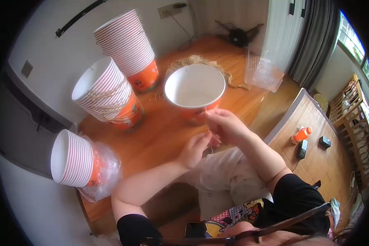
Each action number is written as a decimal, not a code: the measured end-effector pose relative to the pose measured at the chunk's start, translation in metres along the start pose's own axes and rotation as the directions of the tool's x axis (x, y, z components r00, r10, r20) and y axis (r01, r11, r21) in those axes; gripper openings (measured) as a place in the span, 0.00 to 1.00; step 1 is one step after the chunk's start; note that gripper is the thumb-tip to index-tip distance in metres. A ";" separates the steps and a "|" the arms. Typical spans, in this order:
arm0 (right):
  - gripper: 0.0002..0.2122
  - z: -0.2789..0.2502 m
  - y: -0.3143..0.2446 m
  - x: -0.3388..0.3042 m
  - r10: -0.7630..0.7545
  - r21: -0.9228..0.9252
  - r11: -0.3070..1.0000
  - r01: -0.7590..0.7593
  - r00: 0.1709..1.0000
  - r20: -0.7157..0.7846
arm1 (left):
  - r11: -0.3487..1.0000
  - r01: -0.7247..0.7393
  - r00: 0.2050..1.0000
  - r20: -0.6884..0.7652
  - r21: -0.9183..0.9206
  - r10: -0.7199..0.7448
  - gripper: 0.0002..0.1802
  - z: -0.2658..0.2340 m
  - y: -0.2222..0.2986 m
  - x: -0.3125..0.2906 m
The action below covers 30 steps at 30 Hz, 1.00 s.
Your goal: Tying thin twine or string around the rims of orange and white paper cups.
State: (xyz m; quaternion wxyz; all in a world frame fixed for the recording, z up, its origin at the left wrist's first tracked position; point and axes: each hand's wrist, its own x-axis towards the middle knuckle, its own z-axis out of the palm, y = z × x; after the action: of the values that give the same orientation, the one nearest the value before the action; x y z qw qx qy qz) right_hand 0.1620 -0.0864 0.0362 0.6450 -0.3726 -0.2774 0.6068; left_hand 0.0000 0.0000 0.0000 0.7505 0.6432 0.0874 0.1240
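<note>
A white paper bucket with an orange outside stands open-topped on the wooden table before me. My right hand is at its near right side, thumb and forefinger pinched together against or just in front of the orange wall. Lower and to the left, my left hand is curled, its fingertips close to the right hand's lower fingers. A thin pale strand seems to hang below the hands; what either hand grips is too small to make out. Behind the bucket lies a loose heap of beige string.
Two tall stacks of paper buckets, a far stack and a string-wrapped stack, stand left. A shorter stack lies tilted in clear plastic wrap. A clear plastic basket sits at the table's right. An orange bottle stands on another surface.
</note>
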 end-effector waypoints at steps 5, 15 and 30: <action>0.14 -0.006 0.002 0.004 -0.024 -0.033 0.999 0.023 0.999 -0.032 | 0.995 -0.033 0.986 -0.164 -0.094 0.017 0.16 0.013 0.011 -0.001; 0.13 -0.005 0.008 0.012 0.046 0.230 0.971 -0.061 0.997 0.068 | 0.451 -0.493 0.656 -0.021 0.744 0.754 0.07 -0.009 0.075 0.002; 0.11 -0.009 0.017 0.017 0.024 0.160 0.986 -0.041 0.994 0.106 | 0.005 -0.462 0.886 0.462 0.887 -0.030 0.09 -0.020 0.181 0.090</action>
State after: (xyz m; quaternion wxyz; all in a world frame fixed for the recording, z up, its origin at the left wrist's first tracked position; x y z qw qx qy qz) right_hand 0.1611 -0.0715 0.0161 0.6478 -0.2916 -0.2541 0.6564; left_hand 0.0668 0.0720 0.1781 0.0686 0.9931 -0.0904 0.0281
